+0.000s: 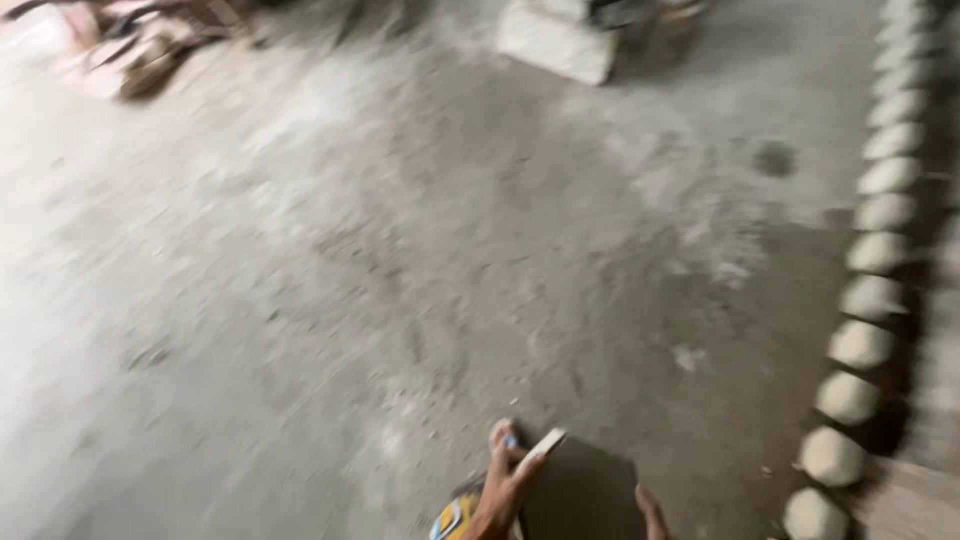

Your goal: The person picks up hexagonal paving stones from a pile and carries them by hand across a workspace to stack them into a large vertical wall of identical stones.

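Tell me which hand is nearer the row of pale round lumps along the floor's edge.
Right. The right hand grips the flat dark slab on the side facing the row of pale round lumps; the left hand holds the slab's far edge, farther off.

A dusty grey concrete floor (380, 260) fills most of the view, streaked with pale powder and a small dark stain (775, 158). Along the right edge runs a curved row of pale rounded lumps (870, 290) beside a dark strip. A light block (556, 42) sits at the top, and blurred clutter (130, 45) lies top left. The light is soft and even.
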